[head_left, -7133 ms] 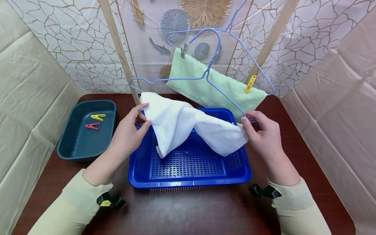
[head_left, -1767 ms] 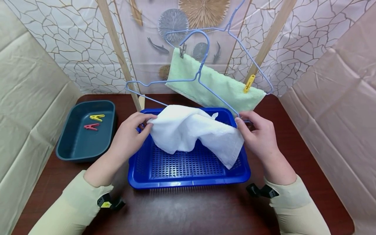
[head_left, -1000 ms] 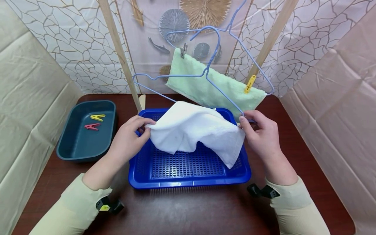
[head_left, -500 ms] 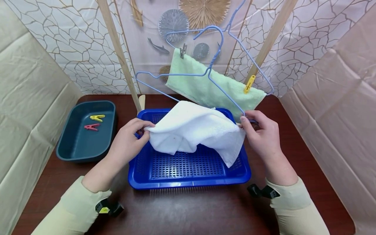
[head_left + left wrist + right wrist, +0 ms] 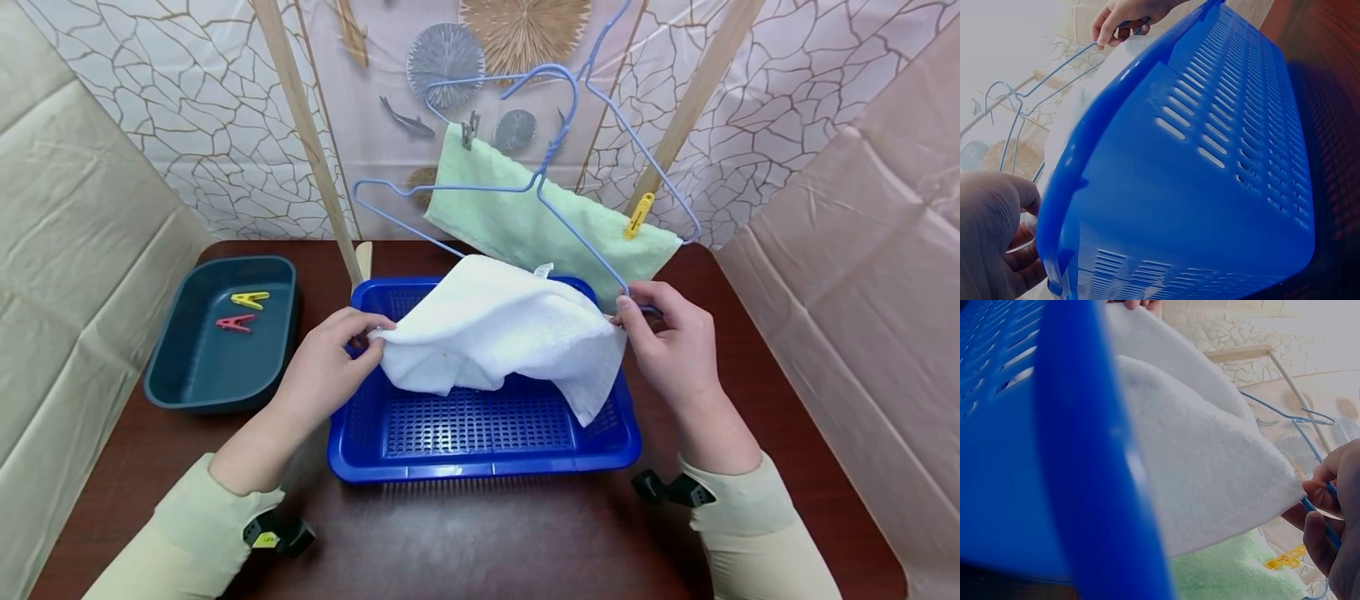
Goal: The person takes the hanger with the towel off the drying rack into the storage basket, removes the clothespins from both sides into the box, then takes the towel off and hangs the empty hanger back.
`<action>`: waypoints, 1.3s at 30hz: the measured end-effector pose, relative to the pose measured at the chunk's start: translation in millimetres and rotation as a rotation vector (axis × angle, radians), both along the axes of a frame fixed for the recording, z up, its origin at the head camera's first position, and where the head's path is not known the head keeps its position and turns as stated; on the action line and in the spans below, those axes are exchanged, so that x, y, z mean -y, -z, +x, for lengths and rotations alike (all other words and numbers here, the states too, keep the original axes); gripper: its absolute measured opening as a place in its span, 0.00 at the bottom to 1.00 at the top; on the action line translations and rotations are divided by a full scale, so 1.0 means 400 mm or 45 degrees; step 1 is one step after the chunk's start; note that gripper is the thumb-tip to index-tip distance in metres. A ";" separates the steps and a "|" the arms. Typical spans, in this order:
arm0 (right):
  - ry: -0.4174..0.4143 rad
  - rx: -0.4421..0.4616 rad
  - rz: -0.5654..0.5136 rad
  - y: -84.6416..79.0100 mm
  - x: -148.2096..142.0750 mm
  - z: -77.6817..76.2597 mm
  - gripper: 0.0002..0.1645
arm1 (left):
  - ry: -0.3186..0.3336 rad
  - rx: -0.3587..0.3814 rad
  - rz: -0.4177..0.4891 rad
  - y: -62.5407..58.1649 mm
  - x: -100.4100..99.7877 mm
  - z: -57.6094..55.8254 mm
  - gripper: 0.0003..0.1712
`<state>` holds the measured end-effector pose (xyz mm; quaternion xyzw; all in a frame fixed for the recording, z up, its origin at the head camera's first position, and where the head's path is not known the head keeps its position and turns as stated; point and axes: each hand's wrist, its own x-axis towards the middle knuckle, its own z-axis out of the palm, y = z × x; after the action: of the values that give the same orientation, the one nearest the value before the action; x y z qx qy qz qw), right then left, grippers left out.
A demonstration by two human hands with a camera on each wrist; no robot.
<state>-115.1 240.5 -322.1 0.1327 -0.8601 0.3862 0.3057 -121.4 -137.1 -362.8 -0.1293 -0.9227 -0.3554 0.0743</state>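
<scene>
A white towel droops between my two hands above the blue basket. My left hand pinches its left edge between thumb and fingers, over the basket's left side. In my right hand is the right corner of a blue wire hanger, held together with the towel's right end. The towel lies over the hanger's lower bar toward the right; the left stretch of that bar shows bare. In the right wrist view the towel's corner meets the hanger right at my fingertips.
Behind, a light green towel hangs from another blue hanger, held by a grey clip and a yellow clothespin. At left, a dark teal tub holds a yellow clothespin and a red clothespin. Wooden poles stand behind.
Seven seconds ago the towel's left end was up at the hanger's left corner; now it hangs lower, nearer the middle. Lately the hanger has shifted right, and my left hand has sunk slightly.
</scene>
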 end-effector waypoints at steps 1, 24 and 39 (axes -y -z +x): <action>-0.002 0.000 -0.004 0.001 0.000 0.000 0.09 | 0.001 0.004 -0.003 0.000 0.000 0.000 0.10; 0.031 0.064 -0.016 0.007 -0.008 -0.006 0.10 | 0.012 0.068 -0.037 0.011 -0.005 -0.003 0.13; 0.063 0.052 0.011 0.011 -0.014 -0.011 0.09 | 0.069 0.079 -0.116 0.023 -0.016 -0.014 0.11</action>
<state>-119.4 246.0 -326.5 0.1047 -0.8709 0.3773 0.2971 -127.1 -130.6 -371.8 -0.1464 -0.9360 -0.3187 0.0302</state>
